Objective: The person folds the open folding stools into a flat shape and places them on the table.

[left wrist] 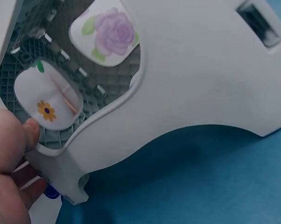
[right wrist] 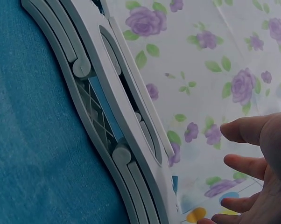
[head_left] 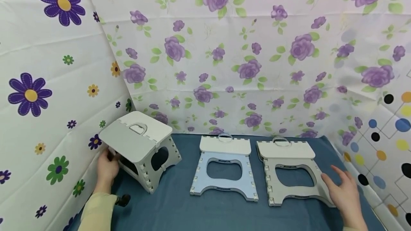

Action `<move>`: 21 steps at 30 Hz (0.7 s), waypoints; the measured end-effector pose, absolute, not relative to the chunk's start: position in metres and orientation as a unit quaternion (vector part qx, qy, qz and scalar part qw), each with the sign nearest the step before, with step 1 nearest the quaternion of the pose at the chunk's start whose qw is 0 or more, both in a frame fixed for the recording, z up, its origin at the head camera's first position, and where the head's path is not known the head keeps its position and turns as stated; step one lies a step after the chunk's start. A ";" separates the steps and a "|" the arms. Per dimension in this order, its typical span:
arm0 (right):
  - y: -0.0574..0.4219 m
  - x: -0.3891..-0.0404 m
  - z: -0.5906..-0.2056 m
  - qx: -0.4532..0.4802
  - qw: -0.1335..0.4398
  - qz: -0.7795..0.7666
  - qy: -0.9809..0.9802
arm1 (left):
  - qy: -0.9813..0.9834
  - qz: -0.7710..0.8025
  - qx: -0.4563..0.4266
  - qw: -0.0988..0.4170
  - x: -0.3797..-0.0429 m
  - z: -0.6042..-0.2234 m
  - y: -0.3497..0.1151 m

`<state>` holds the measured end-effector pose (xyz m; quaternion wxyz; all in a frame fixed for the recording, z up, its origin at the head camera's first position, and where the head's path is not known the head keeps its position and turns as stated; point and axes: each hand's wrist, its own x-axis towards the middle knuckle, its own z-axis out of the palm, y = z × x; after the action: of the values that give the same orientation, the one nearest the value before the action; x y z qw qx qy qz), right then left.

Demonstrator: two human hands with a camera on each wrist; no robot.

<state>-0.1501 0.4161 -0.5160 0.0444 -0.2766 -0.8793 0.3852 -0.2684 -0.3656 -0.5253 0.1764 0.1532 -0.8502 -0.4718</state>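
At the left, an unfolded white and grey folding step stool [head_left: 138, 138] stands on its legs, its top flat with a loop handle. My left hand [head_left: 107, 167] grips the side of it. In the left wrist view the thumb lies at the rim of the leg panel's opening, with other fingers behind the panel [left wrist: 178, 70]. My right hand [head_left: 345, 191] is held with fingers spread beside a grey folded stool [head_left: 268, 181], apart from it in the right wrist view. Between the two stools lies a light blue folded stool [head_left: 224, 184] with a white top.
A dark blue cloth [head_left: 179, 213] covers the table. Flowered sheets [head_left: 205, 63] hang at the back and left, and a dotted sheet [head_left: 385, 152] hangs at the right, close to my right hand.
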 end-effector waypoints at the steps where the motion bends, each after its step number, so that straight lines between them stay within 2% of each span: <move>1: 0.415 -0.152 -0.516 -0.277 0.045 0.385 -0.879 | -0.851 -0.467 0.157 0.182 -0.264 -0.527 -0.366; 5: 0.412 -0.156 -0.516 -0.272 0.049 0.384 -0.881 | -0.841 -0.471 0.174 0.201 -0.248 -0.529 -0.362; 8: 0.410 -0.158 -0.515 -0.267 0.055 0.384 -0.882 | -0.836 -0.478 0.185 0.194 -0.238 -0.526 -0.358; 14: 0.405 -0.160 -0.513 -0.258 0.066 0.385 -0.884 | -0.857 -0.479 0.151 0.113 -0.218 -0.522 -0.362; 21: 0.401 -0.165 -0.507 -0.245 0.067 0.378 -0.890 | -0.856 -0.500 0.120 0.046 -0.215 -0.522 -0.372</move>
<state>-0.1652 0.4008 -0.5073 0.0669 -0.2455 -0.8901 0.3782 -0.2152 -0.3719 -0.5220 0.0455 0.1200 -0.8564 -0.5001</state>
